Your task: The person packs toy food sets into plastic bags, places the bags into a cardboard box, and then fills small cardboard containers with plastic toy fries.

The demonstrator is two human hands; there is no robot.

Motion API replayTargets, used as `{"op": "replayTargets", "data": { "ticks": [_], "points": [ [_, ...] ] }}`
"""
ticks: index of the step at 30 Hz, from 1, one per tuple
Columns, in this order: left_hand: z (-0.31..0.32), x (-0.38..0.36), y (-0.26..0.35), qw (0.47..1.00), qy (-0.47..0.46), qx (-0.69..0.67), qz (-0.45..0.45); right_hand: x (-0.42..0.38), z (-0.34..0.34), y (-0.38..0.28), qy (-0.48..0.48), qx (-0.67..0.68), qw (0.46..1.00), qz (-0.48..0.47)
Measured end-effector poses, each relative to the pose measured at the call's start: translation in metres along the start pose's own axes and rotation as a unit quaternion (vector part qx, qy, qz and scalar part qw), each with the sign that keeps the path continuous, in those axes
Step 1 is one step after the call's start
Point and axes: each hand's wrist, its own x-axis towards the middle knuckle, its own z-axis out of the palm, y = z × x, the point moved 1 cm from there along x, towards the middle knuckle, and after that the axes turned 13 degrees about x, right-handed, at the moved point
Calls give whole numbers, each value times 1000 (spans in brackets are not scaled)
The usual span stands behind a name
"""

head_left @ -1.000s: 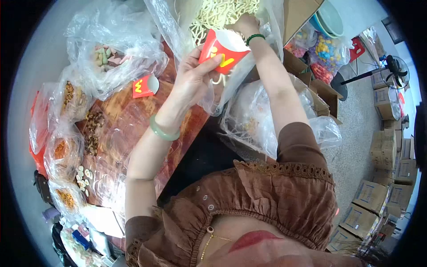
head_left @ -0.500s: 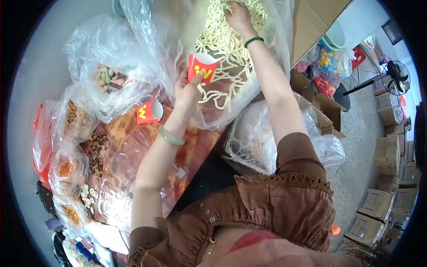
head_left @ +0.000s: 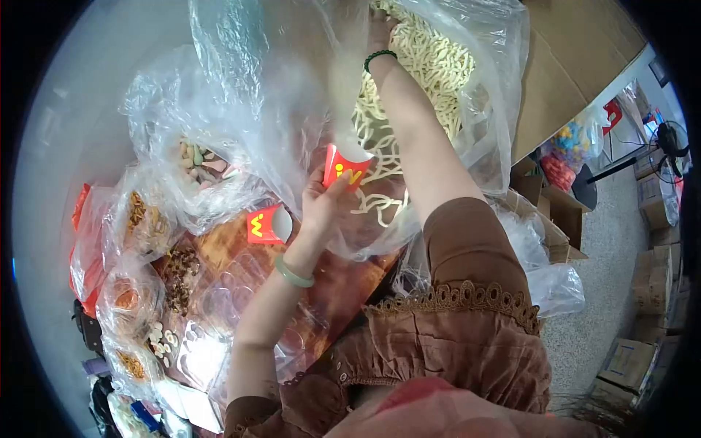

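Observation:
My left hand (head_left: 321,198) is closed on a red fries carton (head_left: 346,168) with a yellow letter on it, its mouth facing up. My right hand (head_left: 381,31) reaches into a large clear plastic bag (head_left: 504,95) of pale, fry-shaped strips (head_left: 431,62); its fingers are hidden among the strips, near the top edge of the view. Loose strips lie lower in the bag, beside the held carton. A second red carton (head_left: 269,224) rests on the wooden table, left of my left forearm.
Clear bags of small pieces (head_left: 150,223) line the table's left side, with dark pieces (head_left: 181,281) and clear plastic trays (head_left: 230,296) beside them. A large cardboard box (head_left: 566,69) stands at right. Beyond it are a fan (head_left: 668,146) and stacked cartons (head_left: 631,358).
My right hand has moved left and farther up within the bag of strips. The view has shifted, so the table and held carton appear lower and farther right.

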Motion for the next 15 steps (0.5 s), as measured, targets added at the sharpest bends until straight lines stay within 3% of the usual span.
{"op": "replayTargets", "data": {
  "ticks": [4, 6, 8, 10, 12, 15],
  "points": [
    [-4, 0, 8, 1000, 18, -3, -16, -14, 1, -8, -43, -57, 997, -37],
    [-2, 2, 12, 999, 16, -49, 18, -27, -14, 0, -71, -90, 992, -57],
    [-5, 7, 16, 999, 28, -25, 0, -53, -32, -4, -96, -120, 985, -75],
    [-8, 8, 17, 999, 33, 16, 35, -73, -52, -21, -116, -136, 980, -83],
    [-3, 8, 19, 998, 34, -4, 45, -113, -108, -73, -144, -7, 989, 23],
    [5, 12, 23, 991, -66, -104, 46, -168, -124, -89, -248, 85, 963, 61]
  ]
}}
